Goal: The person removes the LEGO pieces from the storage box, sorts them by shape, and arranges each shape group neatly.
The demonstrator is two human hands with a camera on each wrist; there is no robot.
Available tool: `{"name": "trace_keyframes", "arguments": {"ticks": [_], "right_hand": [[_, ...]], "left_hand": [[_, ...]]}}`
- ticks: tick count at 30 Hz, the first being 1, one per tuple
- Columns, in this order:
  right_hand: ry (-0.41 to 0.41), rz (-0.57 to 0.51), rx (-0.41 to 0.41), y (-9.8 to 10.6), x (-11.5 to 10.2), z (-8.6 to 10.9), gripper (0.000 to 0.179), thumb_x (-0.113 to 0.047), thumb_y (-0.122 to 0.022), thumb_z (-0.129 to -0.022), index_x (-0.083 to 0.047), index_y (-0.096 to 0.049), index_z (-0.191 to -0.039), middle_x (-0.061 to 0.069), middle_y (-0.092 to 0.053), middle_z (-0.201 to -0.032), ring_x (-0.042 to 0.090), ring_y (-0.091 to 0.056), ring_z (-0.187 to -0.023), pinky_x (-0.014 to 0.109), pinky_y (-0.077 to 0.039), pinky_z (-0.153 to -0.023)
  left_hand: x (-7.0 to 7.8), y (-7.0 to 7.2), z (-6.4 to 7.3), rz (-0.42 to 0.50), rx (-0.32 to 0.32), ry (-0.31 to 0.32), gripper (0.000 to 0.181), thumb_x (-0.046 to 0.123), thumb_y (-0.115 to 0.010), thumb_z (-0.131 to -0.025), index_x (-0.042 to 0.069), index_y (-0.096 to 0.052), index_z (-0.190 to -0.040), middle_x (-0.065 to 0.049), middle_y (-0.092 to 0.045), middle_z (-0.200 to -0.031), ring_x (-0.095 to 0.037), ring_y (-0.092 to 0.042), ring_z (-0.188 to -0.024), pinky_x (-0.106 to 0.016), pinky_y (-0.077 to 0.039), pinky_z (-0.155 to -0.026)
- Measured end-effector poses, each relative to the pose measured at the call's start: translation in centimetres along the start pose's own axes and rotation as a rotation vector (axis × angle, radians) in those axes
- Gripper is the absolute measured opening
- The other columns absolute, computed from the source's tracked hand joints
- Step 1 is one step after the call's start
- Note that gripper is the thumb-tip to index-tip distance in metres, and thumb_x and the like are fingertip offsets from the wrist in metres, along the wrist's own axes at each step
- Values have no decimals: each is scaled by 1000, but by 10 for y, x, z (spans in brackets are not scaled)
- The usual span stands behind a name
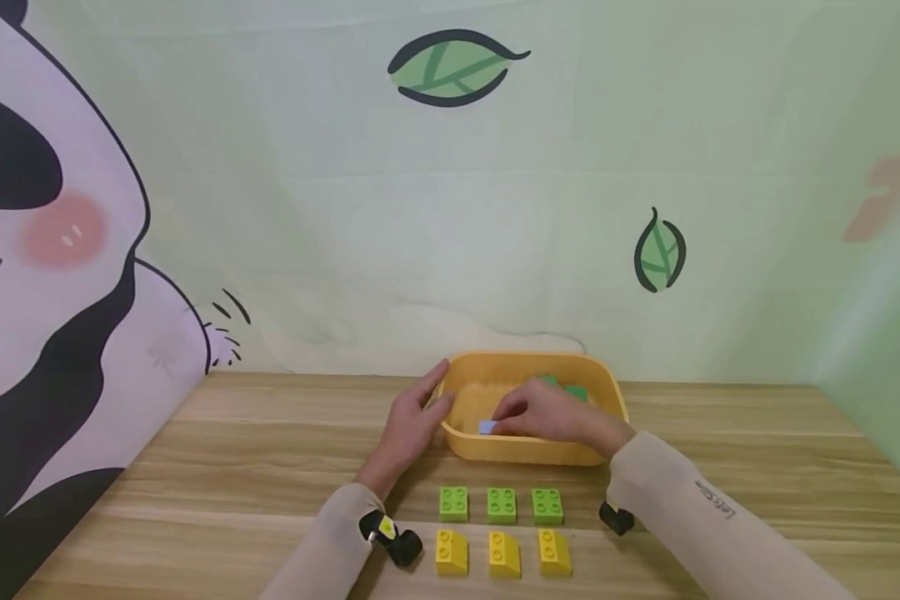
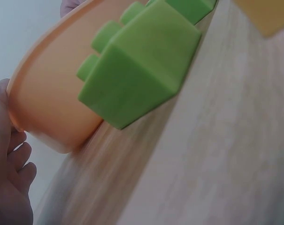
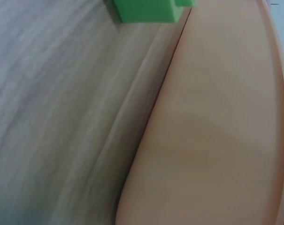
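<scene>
An orange-yellow plastic basket [image 1: 495,448] stands near the wall. My left hand [image 1: 411,423] holds its left end, thumb and fingers at the rim; in the left wrist view, some curled fingers of that hand [image 2: 8,154] show beside the basket [image 2: 57,103]. Inside the basket, my right hand [image 1: 551,412] pinches a light blue building block [image 1: 487,427], partly hidden by the fingertips. Behind that hand, green blocks [image 1: 576,392] lie in the basket. The right wrist view shows mostly the basket's outer wall [image 3: 212,122]; the right hand's fingers are hidden there.
In front of the basket runs a row of three light green blocks [image 1: 502,505]. Nearer me is a row of three yellow sloped blocks [image 1: 504,554]. All stand on the wood-grain table [image 1: 270,467], between my forearms. A printed cloth wall [image 1: 345,250] rises behind the table.
</scene>
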State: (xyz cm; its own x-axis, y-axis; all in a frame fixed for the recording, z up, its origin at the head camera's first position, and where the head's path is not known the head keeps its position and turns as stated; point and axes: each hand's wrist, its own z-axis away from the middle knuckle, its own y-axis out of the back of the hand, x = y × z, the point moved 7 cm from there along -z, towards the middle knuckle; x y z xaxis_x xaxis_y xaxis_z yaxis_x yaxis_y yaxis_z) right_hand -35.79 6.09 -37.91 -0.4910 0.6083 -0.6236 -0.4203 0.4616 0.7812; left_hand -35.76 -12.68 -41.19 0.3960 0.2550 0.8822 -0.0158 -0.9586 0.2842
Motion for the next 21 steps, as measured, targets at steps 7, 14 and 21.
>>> {"name": "trace_keyframes", "arguments": {"ticks": [7, 14, 21], "right_hand": [[-52, 19, 59, 4, 6, 0, 12, -23, -75, -101, -14, -82, -106, -8, -76, -98, 14, -62, -88, 36, -58, -88], [-52, 9, 69, 4, 7, 0, 13, -21, -77, -100, -13, -79, -109, -7, -75, -101, 14, -64, -91, 41, -59, -93], [-71, -24, 106, 7, 9, 2, 12, -20, -78, -99, -13, -79, -108, -6, -75, -101, 15, -64, -93, 40, -59, -94]], "left_hand": [[1, 0, 0, 0, 1, 14, 54, 8, -60, -105, -2, -47, -157, -13, -45, -163, -29, -37, -153, -44, -29, -126], [1, 0, 0, -2, 0, 14, 54, 10, -60, -106, -2, -47, -157, -13, -45, -163, -30, -37, -153, -45, -29, -126], [0, 0, 0, -1, -3, -1, 54, 10, -60, -106, -3, -47, -157, -15, -45, -163, -32, -36, -153, -48, -28, -126]]}}
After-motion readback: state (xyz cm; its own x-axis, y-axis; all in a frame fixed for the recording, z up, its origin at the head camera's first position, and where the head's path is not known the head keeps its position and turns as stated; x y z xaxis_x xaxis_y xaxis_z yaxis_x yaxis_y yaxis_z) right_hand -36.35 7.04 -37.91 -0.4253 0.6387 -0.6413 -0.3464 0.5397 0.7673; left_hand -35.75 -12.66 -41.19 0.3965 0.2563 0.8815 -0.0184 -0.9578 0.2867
